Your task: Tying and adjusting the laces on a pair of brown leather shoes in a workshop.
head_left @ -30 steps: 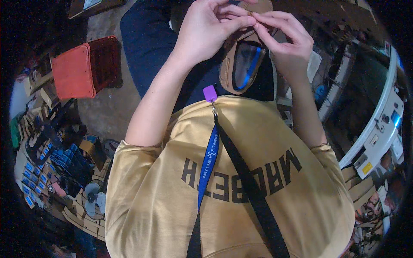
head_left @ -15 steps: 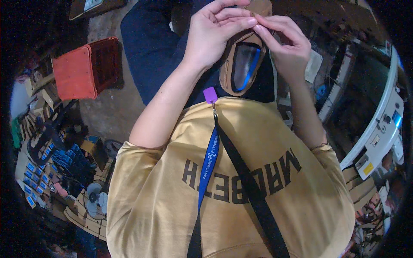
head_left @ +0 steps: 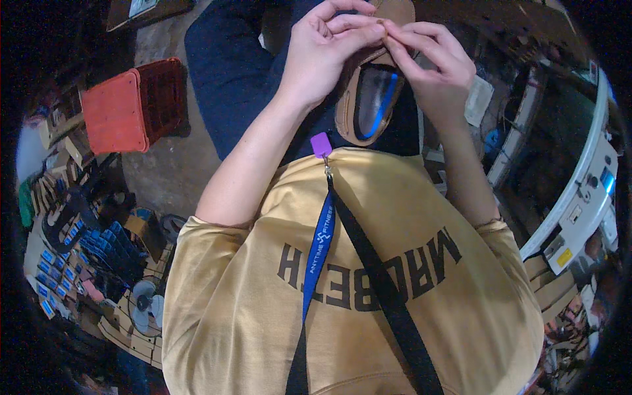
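Observation:
A tan shoe rests on my lap with its heel toward me. Its dark inside shows a blue strip along one edge. Over the front of the shoe, my left hand pinches with thumb and forefinger, its other fingers loosely curled. The right hand meets it there, thumb and fingers pinched together. Fingertips of both hands touch or nearly touch at a small brownish bit, too small and covered to name. Both hands hide part of the shoe's upper.
A purple tag on a lanyard hangs just short of the shoe's heel. To the left stands a red-orange plastic stool. A white curved machine edge is at the right. A fan and piled boxes sit lower left.
My pinched fingertips have shifted slightly left, and the right fingers have tilted a little. The shoe has stayed nearly where it was.

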Demonstrator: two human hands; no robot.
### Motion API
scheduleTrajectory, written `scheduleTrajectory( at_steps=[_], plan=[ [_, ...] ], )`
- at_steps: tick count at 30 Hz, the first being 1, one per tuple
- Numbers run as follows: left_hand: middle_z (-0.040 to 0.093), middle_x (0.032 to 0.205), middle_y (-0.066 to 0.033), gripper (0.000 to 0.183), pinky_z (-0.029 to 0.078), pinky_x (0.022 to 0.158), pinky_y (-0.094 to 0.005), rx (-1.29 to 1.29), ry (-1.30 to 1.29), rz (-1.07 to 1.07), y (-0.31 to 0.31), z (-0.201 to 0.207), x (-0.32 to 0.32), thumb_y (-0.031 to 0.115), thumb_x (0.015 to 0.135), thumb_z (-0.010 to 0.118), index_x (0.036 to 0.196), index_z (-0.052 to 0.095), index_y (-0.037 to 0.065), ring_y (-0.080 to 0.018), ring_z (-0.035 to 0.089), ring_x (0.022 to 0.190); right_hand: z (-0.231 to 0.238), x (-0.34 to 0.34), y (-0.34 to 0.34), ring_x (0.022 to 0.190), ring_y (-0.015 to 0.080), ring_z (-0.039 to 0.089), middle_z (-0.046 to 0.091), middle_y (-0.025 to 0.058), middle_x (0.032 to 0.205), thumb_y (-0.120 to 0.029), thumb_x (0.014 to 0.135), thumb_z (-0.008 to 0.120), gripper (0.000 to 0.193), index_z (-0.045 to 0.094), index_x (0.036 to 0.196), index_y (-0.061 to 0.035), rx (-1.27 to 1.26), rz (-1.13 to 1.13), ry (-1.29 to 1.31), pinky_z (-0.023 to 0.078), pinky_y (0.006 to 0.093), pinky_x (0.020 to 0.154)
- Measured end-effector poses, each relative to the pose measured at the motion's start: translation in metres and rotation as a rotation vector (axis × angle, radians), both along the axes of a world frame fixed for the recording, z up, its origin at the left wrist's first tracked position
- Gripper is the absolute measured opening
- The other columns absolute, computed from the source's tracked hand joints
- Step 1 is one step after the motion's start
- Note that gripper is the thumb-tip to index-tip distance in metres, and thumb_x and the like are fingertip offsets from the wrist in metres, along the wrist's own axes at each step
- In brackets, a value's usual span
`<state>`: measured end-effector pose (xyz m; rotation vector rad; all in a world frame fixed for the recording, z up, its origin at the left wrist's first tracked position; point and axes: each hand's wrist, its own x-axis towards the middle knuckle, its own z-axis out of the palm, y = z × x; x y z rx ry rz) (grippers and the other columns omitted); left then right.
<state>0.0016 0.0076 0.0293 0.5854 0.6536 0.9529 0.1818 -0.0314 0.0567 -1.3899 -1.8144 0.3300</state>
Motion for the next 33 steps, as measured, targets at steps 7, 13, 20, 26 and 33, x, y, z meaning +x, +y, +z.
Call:
scheduleTrajectory(
  at_steps=[7,13,20,26,33],
  plan=[
    [0.075,0.105,-0.008,0.034,0.057,0.08,-0.0235,0.165,0.215,-0.063,0.007,0.02,-0.004,0.003,0.095,0.075,0.125,0.06,-0.003,-0.0105,0.071,0.093,0.001,0.001,0.0,0.089,0.0185,0.073,0.076,0.0097,0.098,0.001,0.081,0.083,0.02,0.081,0.101,-0.0023,0.015,0.011,-0.117,0.057,0.0284,0.078],
    [0.075,0.1,-0.0064,0.024,0.057,0.079,-0.0235,0.308,0.417,0.013,0.008,0.023,-0.002,0.004,0.094,0.075,0.116,0.067,-0.004,-0.0088,0.07,0.089,-0.016,0.005,-0.003,0.101,0.0162,0.07,0.074,0.0117,0.109,0.005,0.087,0.078,0.019,0.077,0.106,0.0041,-0.273,0.008,0.508,0.057,0.0272,0.091],
    [0.074,0.101,-0.0064,0.024,0.058,0.085,-0.0246,0.21,0.27,0.117,-0.002,0.006,0.011,0.004,0.094,0.076,0.116,0.07,-0.004,-0.0108,0.071,0.094,-0.019,0.01,-0.002,0.102,0.0159,0.069,0.073,0.0123,0.112,0.007,0.087,0.078,0.021,0.076,0.108,0.0043,-0.149,0.056,0.385,0.057,0.027,0.092],
    [0.072,0.109,-0.0074,0.028,0.058,0.087,-0.0244,0.176,0.096,0.054,-0.003,-0.007,0.009,0.003,0.098,0.071,0.125,0.065,-0.002,-0.0105,0.07,0.097,-0.021,0.011,-0.001,0.099,0.0154,0.07,0.074,0.0115,0.11,0.005,0.086,0.08,0.025,0.075,0.11,0.0036,-0.119,0.065,0.318,0.057,0.0272,0.092],
    [0.073,0.109,-0.0078,0.032,0.058,0.086,-0.0244,0.188,0.047,0.046,0.0,-0.007,0.011,0.001,0.098,0.071,0.128,0.062,-0.001,-0.0108,0.07,0.098,-0.013,0.01,0.002,0.096,0.0127,0.068,0.072,0.0073,0.105,-0.003,0.091,0.076,0.017,0.072,0.107,0.0019,-0.368,0.014,0.736,0.053,0.0251,0.083]
  ],
)
